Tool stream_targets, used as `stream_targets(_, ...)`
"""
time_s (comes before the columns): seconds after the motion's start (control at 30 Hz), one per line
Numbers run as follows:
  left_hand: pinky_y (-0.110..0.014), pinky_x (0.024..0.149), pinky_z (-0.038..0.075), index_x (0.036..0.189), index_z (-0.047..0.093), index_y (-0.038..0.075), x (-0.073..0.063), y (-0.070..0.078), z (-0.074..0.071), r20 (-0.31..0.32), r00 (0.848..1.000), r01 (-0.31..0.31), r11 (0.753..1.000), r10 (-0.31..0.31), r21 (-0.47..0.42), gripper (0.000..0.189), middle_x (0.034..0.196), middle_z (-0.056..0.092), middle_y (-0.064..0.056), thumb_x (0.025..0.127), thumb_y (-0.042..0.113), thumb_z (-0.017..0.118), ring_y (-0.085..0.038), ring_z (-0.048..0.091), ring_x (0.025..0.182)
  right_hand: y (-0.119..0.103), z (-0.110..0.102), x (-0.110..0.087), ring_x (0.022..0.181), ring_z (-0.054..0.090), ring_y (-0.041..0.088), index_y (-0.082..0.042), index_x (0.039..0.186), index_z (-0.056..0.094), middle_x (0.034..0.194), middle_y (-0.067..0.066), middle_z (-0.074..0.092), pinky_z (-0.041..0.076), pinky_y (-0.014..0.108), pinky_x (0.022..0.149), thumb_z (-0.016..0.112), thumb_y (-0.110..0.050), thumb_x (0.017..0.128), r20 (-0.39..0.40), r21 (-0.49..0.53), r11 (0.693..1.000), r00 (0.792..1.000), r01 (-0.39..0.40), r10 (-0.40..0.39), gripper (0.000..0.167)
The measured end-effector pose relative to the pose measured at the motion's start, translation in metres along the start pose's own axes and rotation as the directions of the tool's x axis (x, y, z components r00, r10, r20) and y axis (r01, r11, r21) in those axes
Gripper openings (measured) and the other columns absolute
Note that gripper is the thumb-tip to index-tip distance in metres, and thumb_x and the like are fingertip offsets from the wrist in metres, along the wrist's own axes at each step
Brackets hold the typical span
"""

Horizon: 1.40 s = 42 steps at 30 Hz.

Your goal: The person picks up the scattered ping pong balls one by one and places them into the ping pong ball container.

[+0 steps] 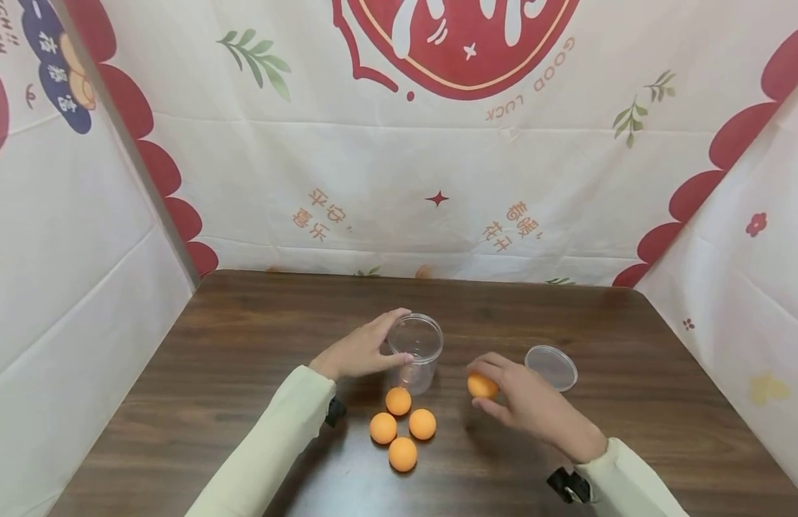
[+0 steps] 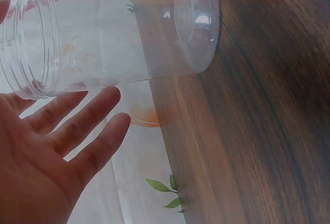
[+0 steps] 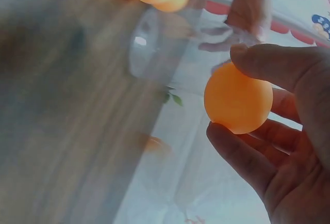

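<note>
An upright clear plastic jar (image 1: 419, 370) stands lidless near the middle of the brown table. From its left side, my left hand (image 1: 363, 348) holds the jar by the upper part, the thumb in front and the fingers at the far side; the left wrist view shows the lower fingers spread beside the wall. My right hand (image 1: 534, 402) pinches an orange ping-pong ball (image 3: 238, 98) between thumb and fingertips, to the right of the jar. Several more orange ping-pong balls (image 1: 402, 454) lie in a cluster just in front of the jar.
A clear round lid (image 1: 551, 368) lies flat on the table (image 1: 243, 345), right of the jar and behind my right hand. White printed cloth (image 1: 386, 158) hangs behind the table's far edge and along both sides.
</note>
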<state>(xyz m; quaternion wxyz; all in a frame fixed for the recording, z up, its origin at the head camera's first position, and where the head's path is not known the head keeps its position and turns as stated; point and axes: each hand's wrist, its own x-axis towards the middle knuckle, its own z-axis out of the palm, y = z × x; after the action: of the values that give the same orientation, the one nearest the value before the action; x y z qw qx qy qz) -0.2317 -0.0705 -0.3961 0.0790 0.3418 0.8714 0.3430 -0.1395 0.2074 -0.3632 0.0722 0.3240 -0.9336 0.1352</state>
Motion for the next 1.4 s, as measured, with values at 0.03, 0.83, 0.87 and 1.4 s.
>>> stream_targets(0.03, -0.046, 0.101, 0.042, 0.149, 0.025, 0.017, 0.0, 0.0, 0.0, -0.001, 1.0, -0.001, 1.0, 0.001, 0.0, 0.076, 0.143, 0.043, -0.007, 0.089, 0.043, 0.063, -0.029, 0.047, 0.128, 0.0, -0.002, 0.003, 0.086, 0.062, 0.008, -0.012, 0.112, 0.062, 0.112, -0.001, 0.061, 0.052, 0.029, 0.071, 0.075, -0.021, 0.081, -0.007, 0.001, 1.0, 1.0, -0.007, 0.007, 0.034)
stream_targets(0.83, -0.043, 0.098, 0.044, 0.15, 0.021, 0.016, 0.0, -0.003, 0.003, 0.012, 1.0, -0.002, 1.0, 0.003, -0.03, 0.076, 0.148, 0.037, -0.011, 0.091, 0.044, 0.059, -0.024, 0.054, 0.118, -0.017, -0.014, 0.095, 0.08, 0.057, 0.011, -0.006, 0.113, 0.064, 0.108, 0.004, 0.062, 0.052, 0.03, 0.073, 0.073, -0.02, 0.083, -0.004, 0.044, 0.998, 0.999, 0.052, -0.052, 0.034)
stream_targets(0.87, -0.041, 0.097, 0.046, 0.15, 0.021, 0.017, 0.0, -0.002, 0.003, 0.013, 1.0, 0.001, 0.999, -0.001, -0.034, 0.076, 0.148, 0.037, -0.01, 0.091, 0.044, 0.059, -0.022, 0.056, 0.113, -0.018, -0.013, 0.097, 0.08, 0.057, 0.012, -0.006, 0.113, 0.064, 0.108, 0.004, 0.062, 0.052, 0.03, 0.073, 0.073, -0.02, 0.083, 0.01, 0.047, 0.998, 0.999, 0.048, -0.049, 0.035)
stream_targets(1.4, -0.034, 0.09, 0.049, 0.152, 0.017, 0.017, -0.002, -0.004, 0.002, 0.027, 0.999, 0.027, 0.999, -0.026, -0.039, 0.08, 0.15, 0.033, -0.001, 0.091, 0.05, 0.056, -0.012, 0.057, 0.1, -0.021, 0.003, 0.11, 0.08, 0.055, 0.012, -0.004, 0.123, 0.062, 0.112, 0.006, 0.063, 0.051, 0.03, 0.074, 0.073, -0.02, 0.084, 0.17, 0.033, 0.999, 0.985, 0.025, -0.03, 0.043)
